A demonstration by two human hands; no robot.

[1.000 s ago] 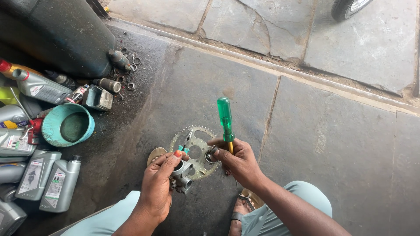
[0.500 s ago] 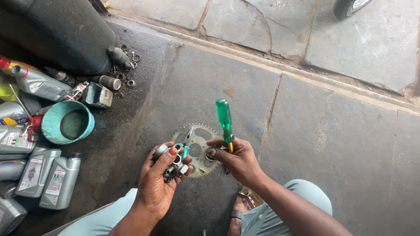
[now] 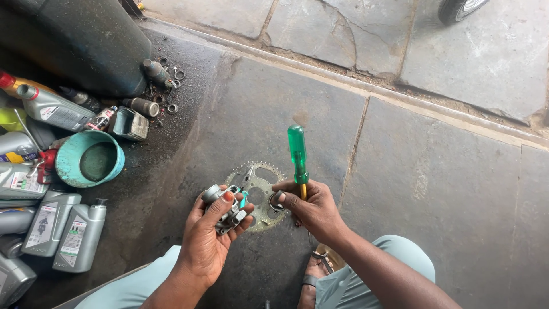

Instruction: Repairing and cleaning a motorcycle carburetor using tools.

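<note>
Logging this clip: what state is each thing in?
Left hand: closed on a grey metal part.
Right hand: holds screwdriver upright, green handle up.
Sprocket: flat on floor.
Teal bowl: upright.
Oil bottles: lying down, capped.

Dull grey metal sprocket (image 3: 260, 191), glossy green plastic screwdriver handle (image 3: 297, 150), rough oil-stained stone floor (image 3: 400, 171).
</note>
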